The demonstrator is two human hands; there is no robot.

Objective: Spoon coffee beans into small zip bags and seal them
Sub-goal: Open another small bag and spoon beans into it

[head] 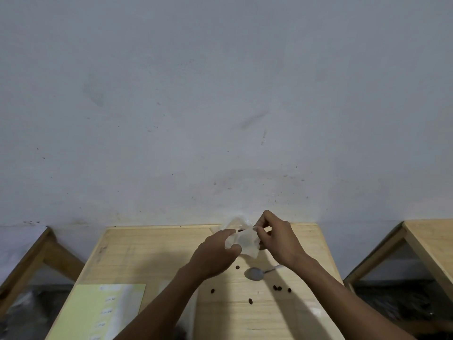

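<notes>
Head view: both hands point(215, 256) point(279, 241) on zip bag point(247, 241)

Both bare forearms reach forward from the lower edge of the view and converge over the far part of the desk point(157, 246). The left hand point(215, 253) is raised off the desk, back of the hand up, thumb and forefinger pinched on the left side of a small zip bag point(247, 242). The right hand point(277, 238) sits just right of it and slightly higher, wrist bent, fingers curled, thumb and fingertips nipping the bag's upper right edge. The two hands nearly touch, with the bag between them.
</notes>
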